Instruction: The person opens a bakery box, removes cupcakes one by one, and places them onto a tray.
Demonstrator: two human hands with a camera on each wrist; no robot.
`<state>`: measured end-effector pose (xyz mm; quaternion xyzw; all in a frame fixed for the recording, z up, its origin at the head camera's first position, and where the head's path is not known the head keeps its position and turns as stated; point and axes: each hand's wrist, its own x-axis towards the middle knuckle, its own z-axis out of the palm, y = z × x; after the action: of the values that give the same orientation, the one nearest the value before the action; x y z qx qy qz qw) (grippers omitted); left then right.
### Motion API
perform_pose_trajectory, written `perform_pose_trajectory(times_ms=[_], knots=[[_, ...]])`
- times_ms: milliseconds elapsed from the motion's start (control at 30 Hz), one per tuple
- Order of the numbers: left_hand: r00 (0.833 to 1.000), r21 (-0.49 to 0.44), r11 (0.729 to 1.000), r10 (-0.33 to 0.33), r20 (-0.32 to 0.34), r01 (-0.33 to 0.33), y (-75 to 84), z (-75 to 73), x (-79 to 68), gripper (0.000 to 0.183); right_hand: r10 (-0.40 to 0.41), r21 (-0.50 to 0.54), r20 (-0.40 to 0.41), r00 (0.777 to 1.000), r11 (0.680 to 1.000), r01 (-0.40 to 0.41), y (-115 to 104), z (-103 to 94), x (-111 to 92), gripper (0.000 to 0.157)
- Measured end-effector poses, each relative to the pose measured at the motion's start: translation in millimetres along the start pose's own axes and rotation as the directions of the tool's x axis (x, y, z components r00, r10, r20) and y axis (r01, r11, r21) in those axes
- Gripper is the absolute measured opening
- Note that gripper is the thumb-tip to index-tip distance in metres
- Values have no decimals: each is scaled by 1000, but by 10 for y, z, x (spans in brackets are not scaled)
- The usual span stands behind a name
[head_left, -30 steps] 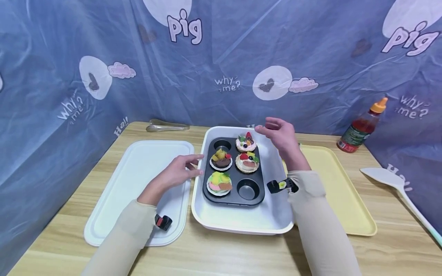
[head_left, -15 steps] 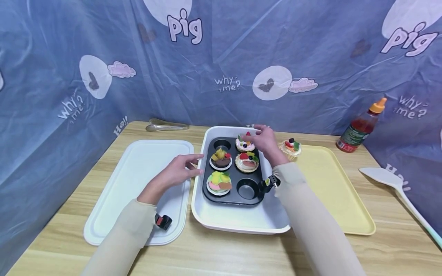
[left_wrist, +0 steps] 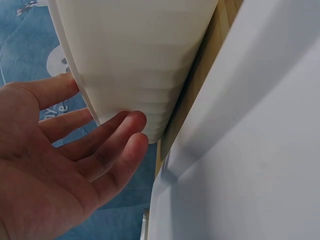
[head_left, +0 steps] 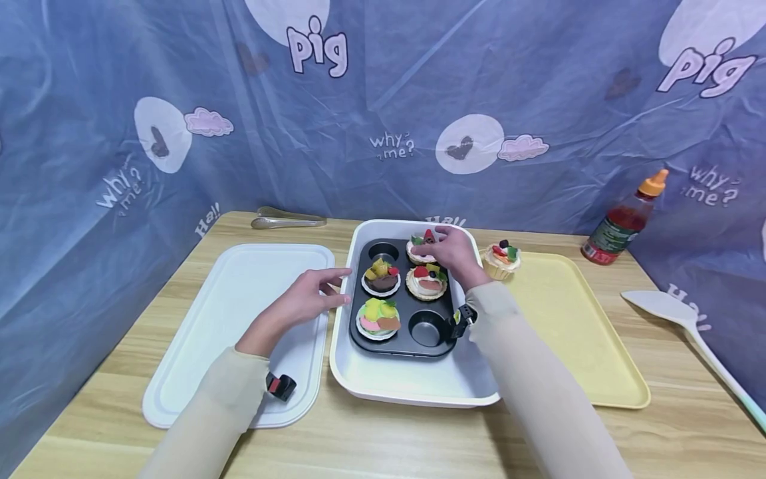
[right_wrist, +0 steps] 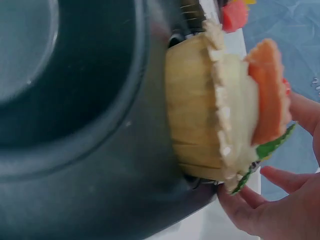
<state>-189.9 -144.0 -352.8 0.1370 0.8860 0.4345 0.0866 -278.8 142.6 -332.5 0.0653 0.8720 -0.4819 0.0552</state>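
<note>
A black muffin tin (head_left: 402, 332) lies inside a white tub (head_left: 419, 386). It bears several small tarts, including a fruit tart (head_left: 378, 318), a chocolate-topped tart (head_left: 380, 279) and a cream tart (head_left: 426, 287). My right hand (head_left: 457, 256) is around the back-right tart (head_left: 416, 251), thumb in front and a finger behind; I cannot tell whether it grips. In the right wrist view, the cream tart (right_wrist: 197, 105) hides much of that spot. My left hand (head_left: 302, 296) has its fingers loosely extended at the tub's left rim, fingertips against the wall (left_wrist: 130, 55).
A white tray (head_left: 257, 293) lies on the left, a yellow tray (head_left: 562, 332) on the right. A loose tart (head_left: 500, 261) stands at the yellow tray's back-left corner. Metal tongs (head_left: 287, 219), a sauce bottle (head_left: 625, 223) and a white spoon (head_left: 676, 309) lie or stand around the edges.
My right hand has moved left and down from above the tub's back-right edge to the back-right tart, uncovering the loose tart. The left hand stays at the rim.
</note>
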Motion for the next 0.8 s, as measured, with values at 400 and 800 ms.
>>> perform_pose_trajectory(times_ms=[400, 800], knots=[[1000, -29, 1000, 7, -1, -7, -21, -5, 5, 55, -33, -43, 5, 999, 999, 33, 13, 110, 33, 61], [1000, -25, 1000, 5, 4, -4, 6, 3, -3, 55, -45, -99, -19, 999, 994, 43, 51, 136, 79, 43]])
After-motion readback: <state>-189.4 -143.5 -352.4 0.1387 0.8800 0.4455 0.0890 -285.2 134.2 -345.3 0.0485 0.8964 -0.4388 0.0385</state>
